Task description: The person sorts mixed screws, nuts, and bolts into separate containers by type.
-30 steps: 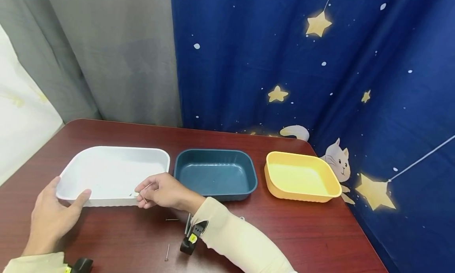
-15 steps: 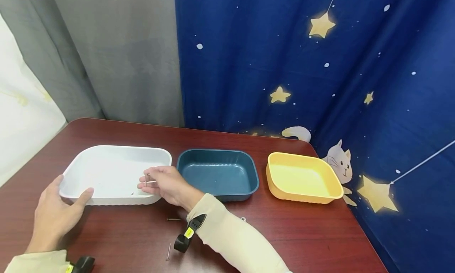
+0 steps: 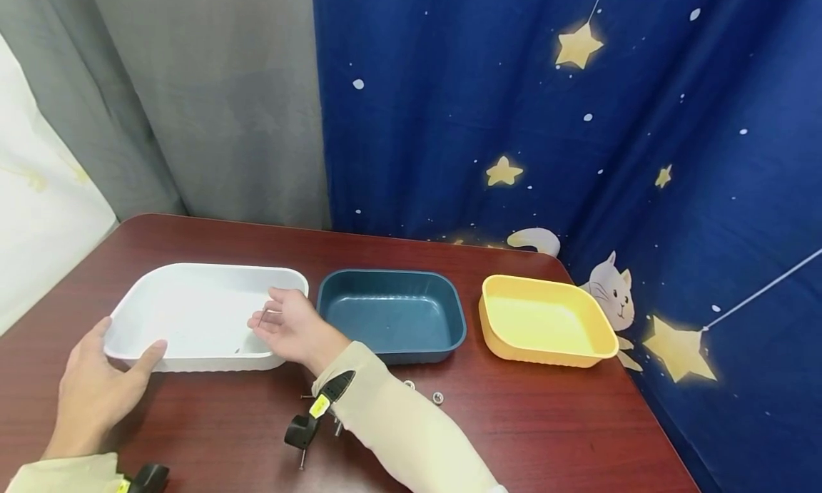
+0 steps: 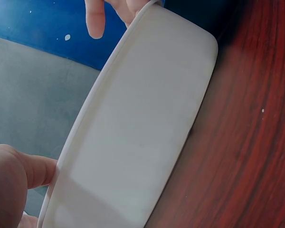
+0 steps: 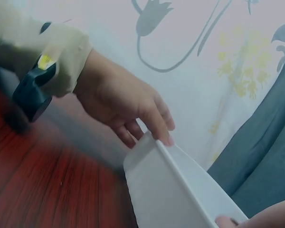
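My left hand [image 3: 96,386] grips the near left corner of the white tray [image 3: 193,364], its thumb over the front rim. The right wrist view also shows the left hand [image 5: 128,102] at that corner. Palm turned upward, my right hand [image 3: 292,325] is over the tray's near right part. A thin metal screw [image 3: 262,317] shows at its fingers, loosely held. A small dark piece [image 3: 237,350] lies inside the tray by the front wall. In the left wrist view, the right fingers [image 4: 96,21] appear past the tray's far end.
A dark blue tray [image 3: 392,354] and a yellow tray [image 3: 546,357] stand to the right. Near the right sleeve lie two nuts [image 3: 438,398], a bolt [image 3: 338,427] and thin screws [image 3: 302,461], partly covered by the wrist camera [image 3: 302,432]. Curtains hang behind the table.
My right hand has moved from the tray's front rim over its inside and turned palm upward. Two thin screws showed in its fingers earlier; one shows now. The left hand has stayed on the tray.
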### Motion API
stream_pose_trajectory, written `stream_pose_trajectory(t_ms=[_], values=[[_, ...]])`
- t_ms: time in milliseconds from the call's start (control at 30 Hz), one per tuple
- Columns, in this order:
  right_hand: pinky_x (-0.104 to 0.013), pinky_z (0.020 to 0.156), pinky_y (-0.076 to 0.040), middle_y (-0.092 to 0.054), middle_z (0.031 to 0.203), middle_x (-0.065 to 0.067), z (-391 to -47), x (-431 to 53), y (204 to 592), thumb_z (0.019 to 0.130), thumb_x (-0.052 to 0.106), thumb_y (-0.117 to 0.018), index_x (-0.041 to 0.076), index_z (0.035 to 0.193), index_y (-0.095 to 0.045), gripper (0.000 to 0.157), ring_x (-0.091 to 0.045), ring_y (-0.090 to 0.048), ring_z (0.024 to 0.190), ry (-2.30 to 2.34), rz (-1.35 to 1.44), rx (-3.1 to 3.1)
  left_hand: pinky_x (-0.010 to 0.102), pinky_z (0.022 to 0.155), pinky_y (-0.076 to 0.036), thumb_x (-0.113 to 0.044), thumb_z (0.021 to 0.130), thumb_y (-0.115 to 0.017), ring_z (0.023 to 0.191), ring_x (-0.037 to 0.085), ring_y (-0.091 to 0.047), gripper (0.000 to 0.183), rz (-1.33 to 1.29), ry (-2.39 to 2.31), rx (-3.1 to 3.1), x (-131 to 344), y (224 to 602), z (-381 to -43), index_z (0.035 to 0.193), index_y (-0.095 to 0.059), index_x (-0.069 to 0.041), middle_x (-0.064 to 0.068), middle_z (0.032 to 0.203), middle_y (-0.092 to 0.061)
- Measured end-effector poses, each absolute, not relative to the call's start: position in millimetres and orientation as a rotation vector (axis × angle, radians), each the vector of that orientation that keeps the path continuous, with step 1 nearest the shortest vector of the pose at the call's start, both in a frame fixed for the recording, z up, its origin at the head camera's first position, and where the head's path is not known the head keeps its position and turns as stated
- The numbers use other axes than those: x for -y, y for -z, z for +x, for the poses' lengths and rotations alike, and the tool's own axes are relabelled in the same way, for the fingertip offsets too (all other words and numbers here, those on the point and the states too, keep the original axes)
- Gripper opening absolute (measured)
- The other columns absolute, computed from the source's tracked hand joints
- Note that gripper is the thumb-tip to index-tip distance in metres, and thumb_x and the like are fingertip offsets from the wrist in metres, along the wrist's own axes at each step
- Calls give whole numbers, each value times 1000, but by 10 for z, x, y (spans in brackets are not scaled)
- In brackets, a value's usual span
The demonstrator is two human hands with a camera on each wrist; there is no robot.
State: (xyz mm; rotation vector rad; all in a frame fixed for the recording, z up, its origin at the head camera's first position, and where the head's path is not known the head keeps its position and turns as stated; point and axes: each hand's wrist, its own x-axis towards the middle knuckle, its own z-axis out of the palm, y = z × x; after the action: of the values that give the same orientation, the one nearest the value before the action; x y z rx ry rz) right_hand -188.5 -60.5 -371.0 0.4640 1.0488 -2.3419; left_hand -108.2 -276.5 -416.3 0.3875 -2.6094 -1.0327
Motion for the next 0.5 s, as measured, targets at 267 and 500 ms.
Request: stream_pose_trajectory(t_ms=[267,500], values=[[-50,113,-23,-40,133,-37,-1916,700,3750,94,19,-57,-21,134,-31,62,-48,-33,133,2315,568,-1096,71,100,-21,-35,94,-60,130,60,-21,87,375,1045,2613,2782,4183,-1064,148,-10,13,44,141,-23],[-49,112,-26,-44,129,-36,-1935,708,3725,93,21,-58,-19,132,-35,60,-48,-37,129,2305,581,-1122,71,100,-21,-35,93,-60,130,60,-22,87,388,1048,2605,2777,4160,-1073,148,-11,13,44,141,-23]])
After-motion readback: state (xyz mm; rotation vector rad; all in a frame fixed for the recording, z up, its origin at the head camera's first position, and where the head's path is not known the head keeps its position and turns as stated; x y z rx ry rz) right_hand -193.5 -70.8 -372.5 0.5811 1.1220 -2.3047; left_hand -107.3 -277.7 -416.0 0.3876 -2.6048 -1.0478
